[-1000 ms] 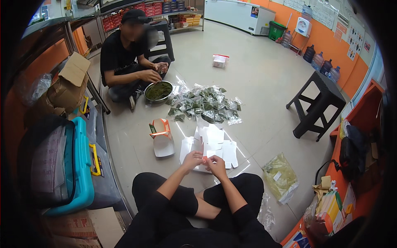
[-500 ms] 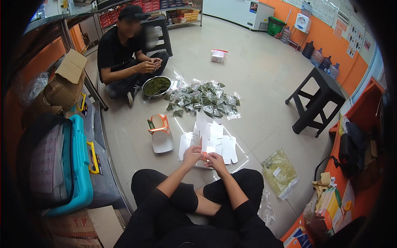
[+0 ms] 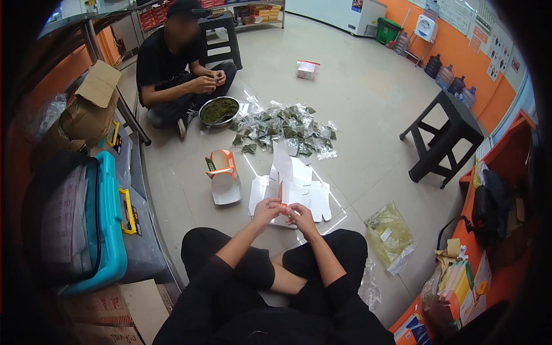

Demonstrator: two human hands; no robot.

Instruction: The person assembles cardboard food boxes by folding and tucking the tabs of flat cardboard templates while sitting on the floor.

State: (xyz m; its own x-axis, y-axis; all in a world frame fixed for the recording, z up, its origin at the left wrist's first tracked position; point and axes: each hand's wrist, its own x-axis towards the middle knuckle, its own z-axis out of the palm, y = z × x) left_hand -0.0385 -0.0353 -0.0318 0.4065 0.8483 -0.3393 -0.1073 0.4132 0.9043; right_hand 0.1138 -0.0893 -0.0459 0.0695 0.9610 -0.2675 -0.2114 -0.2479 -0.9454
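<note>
I hold a partly folded cardboard box point(image 3: 283, 165), white inside with orange on its outer side, between both hands over the floor. My left hand point(image 3: 268, 211) pinches its near edge from the left. Close by on the right, my right hand point(image 3: 299, 215) has its fingers closed on the same orange part. Under and beside it lie flat white carton blanks point(image 3: 319, 201). An open orange and white box point(image 3: 226, 190) sits to the left. Beyond is a heap of small clear packets point(image 3: 284, 131) filled with something green.
Across the floor a person point(image 3: 172, 69) sits beside a metal bowl point(image 3: 236, 112) of green powder, hands together. A yellowish plastic bag point(image 3: 391, 236) lies to my right, near a black stool point(image 3: 443, 135). Plastic storage boxes point(image 3: 112, 224) line the left side.
The view has shifted slightly. Both hands keep their grip on the box, with only small finger movements. The other person leans a little further forward.
</note>
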